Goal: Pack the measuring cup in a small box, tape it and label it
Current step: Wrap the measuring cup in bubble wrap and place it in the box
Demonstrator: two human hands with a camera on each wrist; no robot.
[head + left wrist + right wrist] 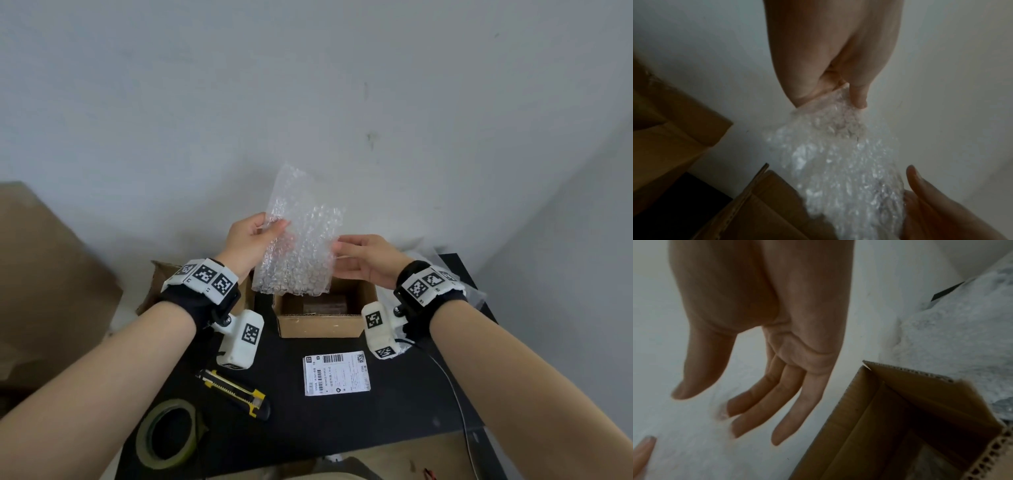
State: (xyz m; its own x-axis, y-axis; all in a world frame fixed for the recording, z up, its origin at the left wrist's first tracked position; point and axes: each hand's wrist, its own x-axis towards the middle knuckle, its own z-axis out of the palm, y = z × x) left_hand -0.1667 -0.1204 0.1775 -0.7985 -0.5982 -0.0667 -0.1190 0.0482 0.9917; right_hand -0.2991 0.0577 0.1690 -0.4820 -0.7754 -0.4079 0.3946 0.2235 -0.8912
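A clear sheet of bubble wrap [298, 240] hangs upright above the small open cardboard box [320, 325]. My left hand [274, 226] pinches its left edge between thumb and fingers; the left wrist view shows that pinch [851, 97] on the bubble wrap [838, 162]. My right hand [339, 248] is at the sheet's right edge, and the right wrist view shows this hand [735, 402] with straight, spread fingers and the thumb apart. Something dim and brownish lies inside the box [323, 305]; I cannot tell what it is. No measuring cup is plainly visible.
On the black table [394, 411] lie a white shipping label [337, 373], a yellow-black utility knife [236, 394] and a roll of tape [169, 433]. A large cardboard box [51, 274] stands at the left. More bubble wrap [472, 291] lies behind my right wrist.
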